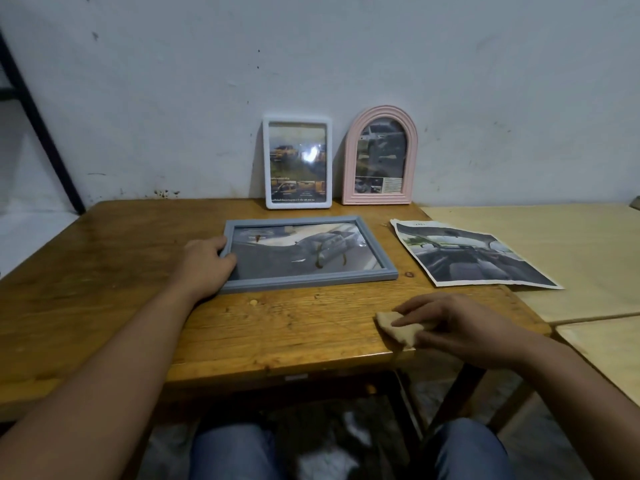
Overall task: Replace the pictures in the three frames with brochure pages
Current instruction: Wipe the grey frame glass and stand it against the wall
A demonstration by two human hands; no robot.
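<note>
A grey-blue frame [306, 280] lies flat on the brown wooden table [104, 271], with a car picture under its glass and brown smears on the glass. My left hand [207, 263] rests on the frame's left edge, fingers over the rim. My right hand [460, 323] presses on a beige cloth [398, 329] near the table's front right corner. A white frame [298, 162] and a pink arched frame [380, 157] lean upright against the wall, both showing car pages. A loose torn brochure page [467, 256] with a car interior lies right of the grey frame.
A pale wooden table [571, 254] adjoins the brown one on the right. A dark metal bar [38, 123] slants down the wall at the left. My knees in blue jeans [467, 452] are under the table's front edge.
</note>
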